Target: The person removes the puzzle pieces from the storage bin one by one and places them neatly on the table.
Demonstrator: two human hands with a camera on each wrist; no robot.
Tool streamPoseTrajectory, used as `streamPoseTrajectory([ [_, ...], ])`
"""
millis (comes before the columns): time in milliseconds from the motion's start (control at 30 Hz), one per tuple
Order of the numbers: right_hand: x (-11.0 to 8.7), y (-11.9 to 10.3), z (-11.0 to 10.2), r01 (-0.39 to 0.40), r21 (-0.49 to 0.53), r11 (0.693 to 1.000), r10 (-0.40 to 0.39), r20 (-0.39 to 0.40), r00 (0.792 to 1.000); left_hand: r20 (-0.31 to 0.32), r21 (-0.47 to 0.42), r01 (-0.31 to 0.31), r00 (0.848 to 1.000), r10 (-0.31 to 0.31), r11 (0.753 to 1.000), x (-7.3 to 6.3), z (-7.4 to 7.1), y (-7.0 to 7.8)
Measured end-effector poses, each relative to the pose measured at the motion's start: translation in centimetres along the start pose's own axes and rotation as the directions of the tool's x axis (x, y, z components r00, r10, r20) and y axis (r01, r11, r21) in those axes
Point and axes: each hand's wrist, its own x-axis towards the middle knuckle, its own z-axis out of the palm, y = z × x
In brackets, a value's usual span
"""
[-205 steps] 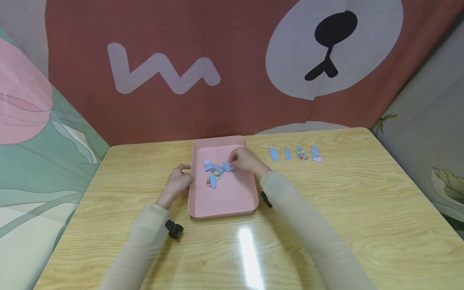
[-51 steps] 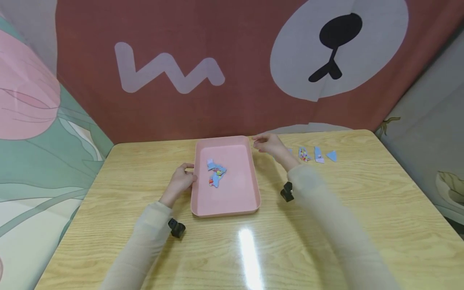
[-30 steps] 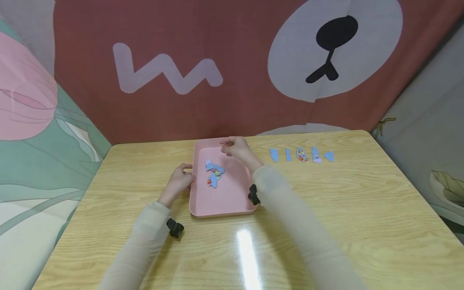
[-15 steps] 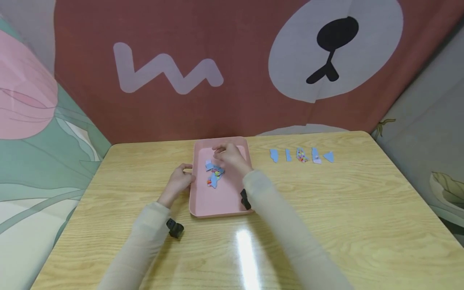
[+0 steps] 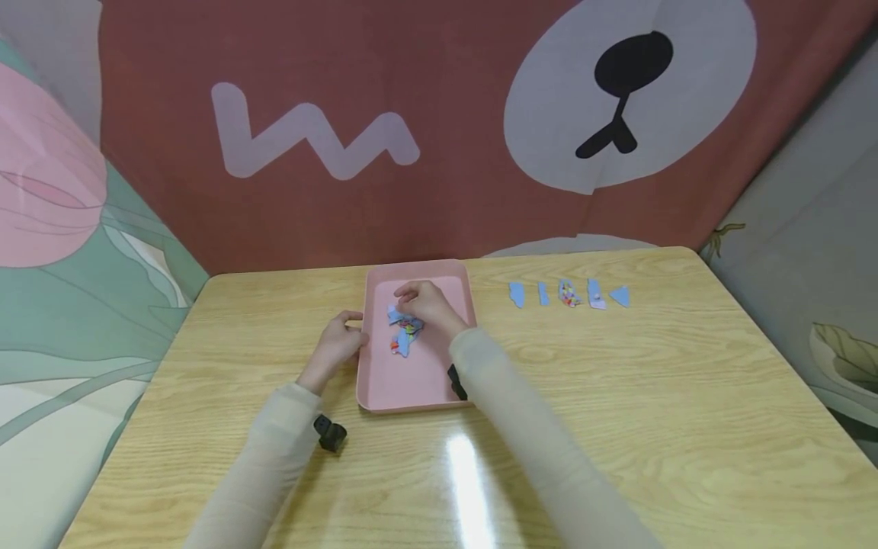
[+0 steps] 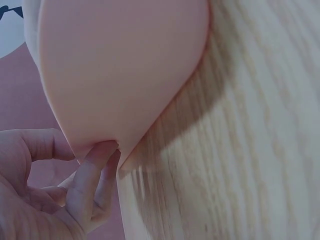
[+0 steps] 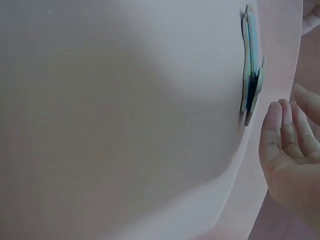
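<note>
A pink tray [image 5: 432,377] stands on the wooden table with a small heap of puzzle pieces [image 5: 405,341], mostly light blue with bright patches, in its left half. My left hand [image 5: 338,341] holds the tray's left side; the left wrist view shows thumb and fingers pinching its wall [image 6: 120,80]. Over the heap's upper edge hovers my right hand [image 5: 427,305], covering part of it from above. In the right wrist view the right hand [image 7: 290,145] has gently bent fingers with nothing between them, and the stacked pieces [image 7: 251,65] lie a short gap away.
Right of the tray, several pieces lie apart in a row: a blue one [image 5: 517,295], a narrow blue one [image 5: 543,293], a multicoloured one [image 5: 568,293], a blue-and-pink one [image 5: 595,294] and a blue triangle [image 5: 620,296]. A printed curtain [image 5: 309,221] hangs behind the table.
The right hand has come from beyond the tray's right side back over the heap and lowered. Since the oldest frame, a blue triangle has joined the row's right end. The left hand stays put.
</note>
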Motion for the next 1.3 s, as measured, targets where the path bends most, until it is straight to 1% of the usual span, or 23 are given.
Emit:
streamPoseTrajectory([
  [333,0.2,0.6,0.4,-0.03,-0.015,0.999,0.03,0.01,1.0,-0.001,0.003,0.0,1.0,0.0,1.0,0.1,0.0,-0.1],
  [567,0.3,0.9,0.6,-0.004,-0.076,0.997,0.005,0.01,1.0,-0.002,-0.003,0.004,1.0,-0.004,1.0,0.2,0.0,-0.2],
  [800,0.4,1.0,0.9,-0.021,-0.126,0.992,0.019,-0.015,1.0,0.001,-0.016,-0.001,1.0,0.001,1.0,0.2,0.0,-0.2],
  [1033,0.6,1.1,1.2,0.021,-0.219,0.975,-0.024,-0.011,1.0,-0.004,-0.023,-0.007,1.0,0.007,1.0,0.1,0.1,-0.1],
  [1200,0.6,0.9,1.1,0.009,-0.223,0.975,-0.012,-0.014,1.0,-0.009,-0.01,-0.006,1.0,0.005,1.0,0.2,0.1,-0.1],
  [1300,0.5,0.7,1.0,0.008,-0.216,0.976,-0.012,-0.014,1.0,-0.011,-0.003,0.006,1.0,-0.006,1.0,0.1,0.1,-0.1],
])
